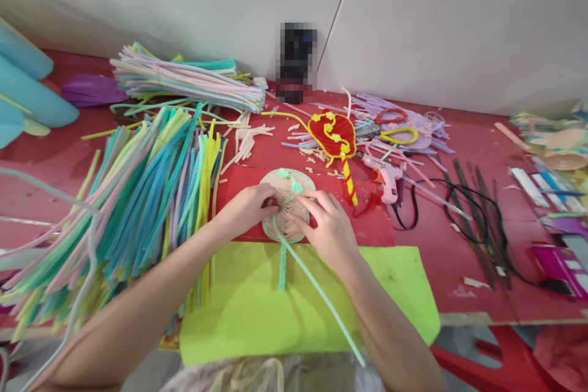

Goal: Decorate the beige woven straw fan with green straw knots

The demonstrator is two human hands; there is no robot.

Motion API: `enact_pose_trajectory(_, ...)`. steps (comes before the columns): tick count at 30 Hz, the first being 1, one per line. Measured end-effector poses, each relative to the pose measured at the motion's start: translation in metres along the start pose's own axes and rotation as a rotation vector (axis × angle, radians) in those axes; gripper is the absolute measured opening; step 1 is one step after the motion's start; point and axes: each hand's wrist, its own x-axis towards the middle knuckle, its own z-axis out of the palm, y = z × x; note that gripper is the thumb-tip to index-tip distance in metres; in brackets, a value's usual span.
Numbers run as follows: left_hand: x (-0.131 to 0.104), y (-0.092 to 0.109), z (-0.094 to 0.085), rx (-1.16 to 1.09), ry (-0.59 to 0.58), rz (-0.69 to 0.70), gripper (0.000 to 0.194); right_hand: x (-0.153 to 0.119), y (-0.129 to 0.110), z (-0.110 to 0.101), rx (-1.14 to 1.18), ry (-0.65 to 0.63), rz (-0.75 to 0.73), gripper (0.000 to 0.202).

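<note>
A small round fan (298, 226) with a beige face, a mint-green rim and a twisted mint-green handle (282, 267) lies in front of me. Two mint-green flowers (297, 187) sit near its top. My left hand (250, 208) pinches a mint-green pipe cleaner (320, 289) at the fan's middle. The long free end of that pipe cleaner runs down to the right over the green sheet. My right hand (329, 220) is bent over the fan's right side, its fingertips and thumb on the face beside the flower. Exactly what its fingertips grip is partly hidden.
A yellow-green sheet (390, 294) covers the table's front edge. Bundled pipe cleaners (138, 208) lie left. Behind are a red-and-yellow fan (337, 135), yellow-handled scissors (399, 136) and a pink glue gun (390, 180) with its black cord (416, 211). A grey cable (94, 251) hangs left.
</note>
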Motion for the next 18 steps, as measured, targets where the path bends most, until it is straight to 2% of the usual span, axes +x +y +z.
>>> enact_pose_trajectory(5,0.0,0.002,-0.002,0.006,-0.005,0.016,0.005,-0.002,-0.006,-0.002,0.157,-0.087,-0.03,0.027)
enact_pose_trajectory(8,-0.002,0.012,-0.011,0.006,0.001,0.024,0.009,-0.006,-0.005,-0.006,0.189,-0.067,-0.004,0.021)
enact_pose_trajectory(12,-0.013,0.035,-0.037,0.099,0.119,0.038,0.018,-0.019,-0.002,-0.02,0.211,-0.011,0.032,0.014)
enact_pose_trajectory(14,-0.016,0.045,-0.053,0.179,0.138,0.044,0.021,-0.027,-0.003,-0.028,0.204,-0.005,0.047,0.014)
enact_pose_trajectory(18,-0.003,0.049,-0.073,0.343,0.176,0.084,0.028,-0.042,-0.013,-0.037,0.191,-0.032,0.058,0.015)
